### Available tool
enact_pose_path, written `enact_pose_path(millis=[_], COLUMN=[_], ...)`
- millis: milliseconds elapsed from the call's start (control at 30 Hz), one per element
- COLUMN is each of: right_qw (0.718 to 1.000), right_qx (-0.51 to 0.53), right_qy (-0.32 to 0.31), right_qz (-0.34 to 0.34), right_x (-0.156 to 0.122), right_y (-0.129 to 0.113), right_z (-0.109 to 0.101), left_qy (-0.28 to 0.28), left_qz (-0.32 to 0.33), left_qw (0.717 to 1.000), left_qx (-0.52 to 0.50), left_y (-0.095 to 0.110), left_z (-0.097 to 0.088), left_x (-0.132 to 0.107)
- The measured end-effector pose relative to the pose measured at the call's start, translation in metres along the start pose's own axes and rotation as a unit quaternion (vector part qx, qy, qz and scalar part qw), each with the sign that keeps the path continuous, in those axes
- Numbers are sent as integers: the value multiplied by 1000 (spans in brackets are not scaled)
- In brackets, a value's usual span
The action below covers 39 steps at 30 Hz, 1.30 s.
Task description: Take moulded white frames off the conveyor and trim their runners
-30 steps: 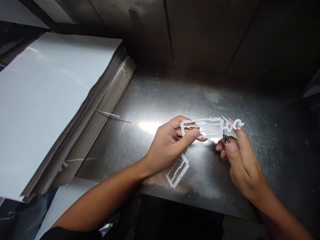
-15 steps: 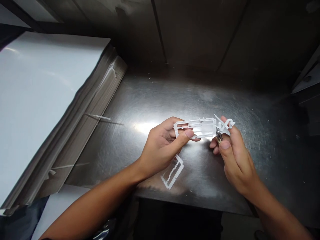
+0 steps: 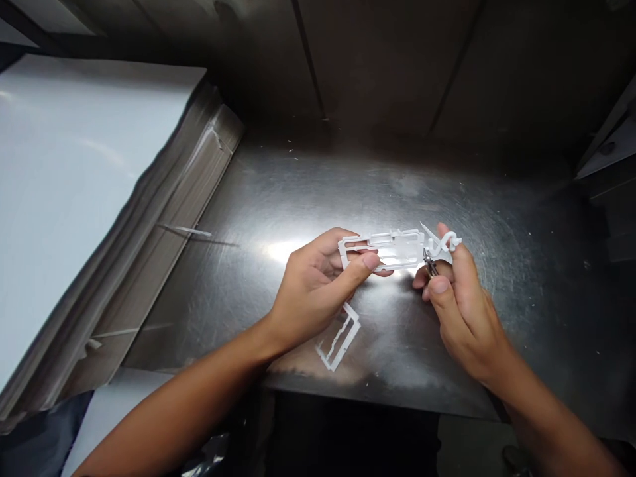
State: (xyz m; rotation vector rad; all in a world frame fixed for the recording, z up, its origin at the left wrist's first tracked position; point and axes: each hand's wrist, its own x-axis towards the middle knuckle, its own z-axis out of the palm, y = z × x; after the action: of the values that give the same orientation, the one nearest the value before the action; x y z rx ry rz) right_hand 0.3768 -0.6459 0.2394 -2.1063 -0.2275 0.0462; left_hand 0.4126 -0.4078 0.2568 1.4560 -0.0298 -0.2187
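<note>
My left hand (image 3: 313, 285) pinches the left end of a white moulded plastic frame (image 3: 392, 248) between thumb and fingers, holding it above the steel table (image 3: 308, 192). My right hand (image 3: 457, 298) is closed on a small metal cutting tool (image 3: 430, 262), whose tip touches the frame's right end. There a curled white sprue piece (image 3: 446, 242) sticks out past my right fingers. A second white plastic frame (image 3: 339, 336) lies flat on the table just below my left hand.
A tall stack of grey sheets topped with a white sheet (image 3: 74, 172) fills the left side, its edge overhanging the table. A thin plastic sliver (image 3: 183, 230) lies beside the stack. Dark metal panels (image 3: 397, 59) close the back.
Both hands and the held frame have shifted slightly left and up in view as the camera moved. The grip on frame and tool is unchanged.
</note>
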Motion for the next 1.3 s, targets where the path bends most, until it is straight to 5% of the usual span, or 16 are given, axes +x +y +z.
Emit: enact_pose_path(millis=[533,967,1067,1167,1300], right_qw=[994,999,998,996,988], right_qx=[-95,-18,-42,-79,-137], right_qy=[53,36,42,46,35], right_qz=[2,6,5,24,55], right_x=[-3,-6,-6,-6,-7], right_y=[0,5,7,7,16], right_z=[9,1,-1,-4,-5], left_qy=[4,-46,-105,-177,-211], left_qz=[13,-21,-120,-231,-283], left_qw=[1000,992,955,869,801], left_qx=[0,-117,-248,-401,-483], left_y=[-1,-10,-6,1,5], left_z=[5,-4,-10,-16,-23], left_x=[1,9,15,21,23])
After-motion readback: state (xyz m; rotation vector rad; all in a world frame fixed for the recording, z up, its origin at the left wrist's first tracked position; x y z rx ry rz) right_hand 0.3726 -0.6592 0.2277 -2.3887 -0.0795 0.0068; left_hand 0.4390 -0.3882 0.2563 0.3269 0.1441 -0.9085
